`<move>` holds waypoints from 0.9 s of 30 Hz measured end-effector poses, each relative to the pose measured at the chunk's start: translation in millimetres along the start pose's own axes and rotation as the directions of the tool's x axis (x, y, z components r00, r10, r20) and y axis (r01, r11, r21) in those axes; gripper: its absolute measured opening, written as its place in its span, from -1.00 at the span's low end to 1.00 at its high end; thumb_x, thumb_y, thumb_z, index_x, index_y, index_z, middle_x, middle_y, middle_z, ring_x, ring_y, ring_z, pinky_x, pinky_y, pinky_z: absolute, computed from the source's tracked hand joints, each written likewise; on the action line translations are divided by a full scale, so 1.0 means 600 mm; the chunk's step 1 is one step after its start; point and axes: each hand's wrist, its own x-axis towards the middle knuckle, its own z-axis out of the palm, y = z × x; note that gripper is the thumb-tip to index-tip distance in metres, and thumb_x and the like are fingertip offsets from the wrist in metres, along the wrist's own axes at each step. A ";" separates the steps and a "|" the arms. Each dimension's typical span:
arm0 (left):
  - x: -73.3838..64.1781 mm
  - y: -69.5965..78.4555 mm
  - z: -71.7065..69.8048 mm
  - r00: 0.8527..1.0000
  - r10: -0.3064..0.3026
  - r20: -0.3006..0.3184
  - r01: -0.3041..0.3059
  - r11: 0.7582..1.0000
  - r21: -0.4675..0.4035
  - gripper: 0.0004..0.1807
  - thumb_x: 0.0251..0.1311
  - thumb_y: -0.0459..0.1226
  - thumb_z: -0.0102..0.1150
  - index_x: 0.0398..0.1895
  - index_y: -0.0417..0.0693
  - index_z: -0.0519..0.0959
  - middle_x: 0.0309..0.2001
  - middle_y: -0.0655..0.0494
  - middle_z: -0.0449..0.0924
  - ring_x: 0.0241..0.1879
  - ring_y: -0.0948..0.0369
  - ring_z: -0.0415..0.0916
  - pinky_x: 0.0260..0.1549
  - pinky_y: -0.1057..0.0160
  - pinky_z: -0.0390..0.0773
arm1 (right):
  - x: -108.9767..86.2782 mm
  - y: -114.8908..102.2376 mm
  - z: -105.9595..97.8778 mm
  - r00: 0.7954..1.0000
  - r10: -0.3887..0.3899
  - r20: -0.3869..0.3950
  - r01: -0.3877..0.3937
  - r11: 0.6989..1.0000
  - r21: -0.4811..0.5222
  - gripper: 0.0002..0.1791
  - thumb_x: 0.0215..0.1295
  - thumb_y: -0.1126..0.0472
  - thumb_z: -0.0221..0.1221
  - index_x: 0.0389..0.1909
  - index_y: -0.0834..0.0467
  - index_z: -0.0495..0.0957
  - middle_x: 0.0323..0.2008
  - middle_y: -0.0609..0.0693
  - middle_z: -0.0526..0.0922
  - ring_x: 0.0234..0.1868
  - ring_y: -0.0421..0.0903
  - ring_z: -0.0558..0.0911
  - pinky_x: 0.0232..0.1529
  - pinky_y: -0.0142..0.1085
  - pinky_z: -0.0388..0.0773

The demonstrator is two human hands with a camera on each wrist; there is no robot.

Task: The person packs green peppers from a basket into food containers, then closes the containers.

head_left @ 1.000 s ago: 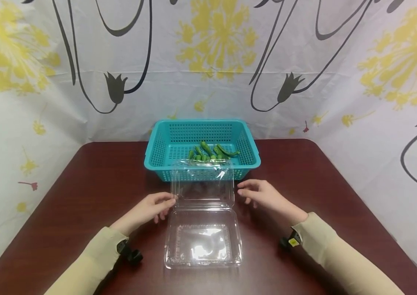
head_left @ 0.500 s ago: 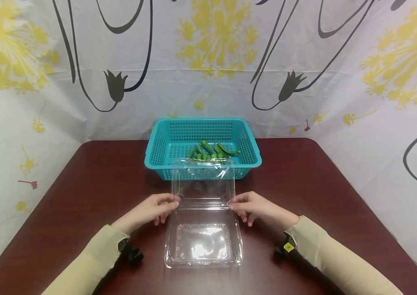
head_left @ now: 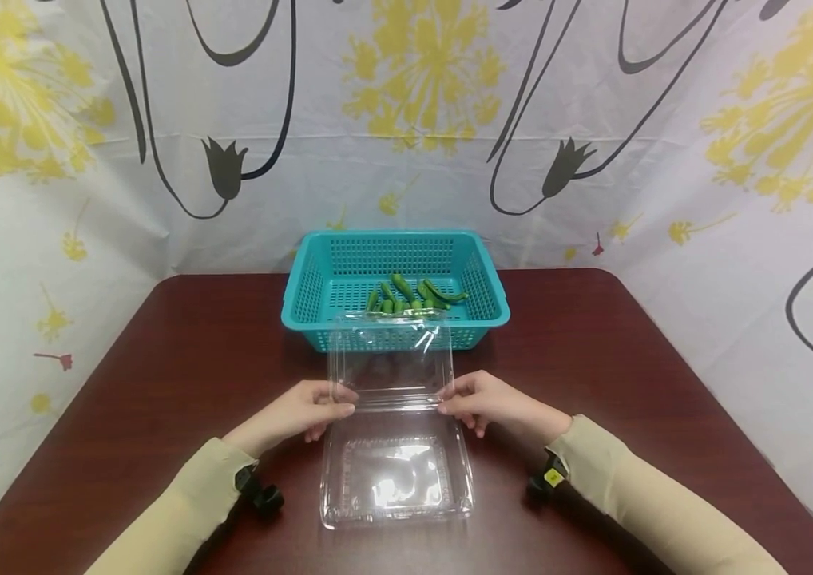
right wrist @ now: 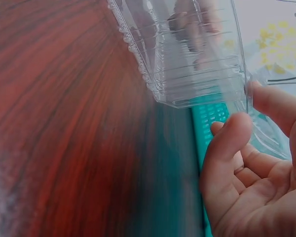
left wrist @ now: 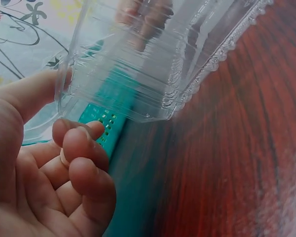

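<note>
A clear plastic clamshell container [head_left: 398, 479] stands unfolded in the middle of the table, its lid [head_left: 392, 359] raised at the back and its base toward me. My left hand [head_left: 309, 411] pinches the left end of the hinge between thumb and fingers. On the opposite side, my right hand [head_left: 485, 403] pinches the hinge's right end. Both wrist views show the see-through base [left wrist: 128, 84] edge-on, with thumb and index finger at its rim. Through the lid's top edge, green peppers [head_left: 401, 287] show in a turquoise basket [head_left: 306, 326] behind.
The basket, with perforated walls, stands at the back of the dark red-brown table [head_left: 220, 335]. A patterned white cloth [head_left: 406, 184] hangs behind the table and along both sides. Each wrist carries a small black camera.
My right hand has come left and toward me from beside the lid and now grips the hinge. My left hand has edged right onto it. The lid has shifted slightly left.
</note>
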 end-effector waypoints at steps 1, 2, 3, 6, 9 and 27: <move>-0.001 -0.001 0.000 1.000 0.004 -0.001 -0.004 1.000 -0.004 -0.57 0.25 -0.11 0.25 0.04 -0.24 0.59 -0.65 0.12 0.41 -0.69 0.25 0.33 -0.72 0.34 0.38 | 0.002 -0.002 0.001 1.000 -0.004 0.001 0.004 1.000 -0.005 -0.61 0.21 0.11 0.30 -0.04 0.29 0.63 -0.67 -0.03 0.42 -0.66 -0.18 0.42 -0.69 -0.34 0.44; -0.001 -0.002 -0.001 1.000 0.006 -0.004 -0.006 1.000 -0.008 -0.58 0.25 -0.12 0.25 0.04 -0.25 0.59 -0.65 0.12 0.41 -0.69 0.25 0.33 -0.72 0.34 0.38 | 0.005 -0.003 0.002 1.000 -0.006 -0.001 0.006 1.000 -0.006 -0.61 0.21 0.11 0.30 -0.04 0.28 0.63 -0.67 -0.03 0.42 -0.67 -0.18 0.42 -0.69 -0.34 0.44; -0.001 -0.003 -0.002 1.000 0.008 -0.009 -0.008 1.000 -0.011 -0.58 0.25 -0.12 0.25 0.04 -0.24 0.59 -0.64 0.11 0.41 -0.69 0.25 0.33 -0.72 0.34 0.38 | 0.007 -0.005 0.002 1.000 -0.008 -0.001 0.008 1.000 -0.006 -0.62 0.21 0.11 0.30 -0.04 0.28 0.63 -0.68 -0.03 0.42 -0.67 -0.18 0.42 -0.69 -0.34 0.44; -0.003 -0.004 -0.005 1.000 0.003 -0.026 -0.003 1.000 -0.024 -0.60 0.25 -0.13 0.26 0.03 -0.21 0.60 -0.63 0.10 0.42 -0.69 0.24 0.33 -0.72 0.34 0.38 | 0.015 -0.007 0.003 1.000 -0.009 -0.003 0.009 1.000 -0.014 -0.63 0.22 0.11 0.30 -0.03 0.26 0.63 -0.69 -0.03 0.41 -0.65 -0.16 0.42 -0.67 -0.33 0.46; -0.004 -0.006 -0.010 0.999 0.002 -0.042 -0.003 1.000 -0.023 -0.61 0.24 -0.13 0.26 0.03 -0.20 0.60 -0.64 0.09 0.42 -0.70 0.23 0.34 -0.72 0.33 0.39 | 0.022 -0.009 0.005 1.000 -0.015 -0.005 0.015 1.000 -0.023 -0.63 0.23 0.11 0.29 -0.02 0.25 0.63 -0.70 -0.02 0.41 -0.65 -0.15 0.43 -0.65 -0.31 0.48; -0.012 -0.028 -0.046 0.993 -0.046 -0.112 0.036 0.995 -0.089 -0.59 0.24 -0.13 0.27 0.01 -0.26 0.60 -0.66 0.11 0.41 -0.67 0.23 0.37 -0.65 0.30 0.44 | 0.074 -0.032 0.024 0.998 -0.059 -0.016 0.059 0.998 -0.008 -0.60 0.24 0.12 0.28 0.03 0.27 0.61 -0.66 -0.01 0.44 -0.64 -0.14 0.43 -0.62 -0.29 0.50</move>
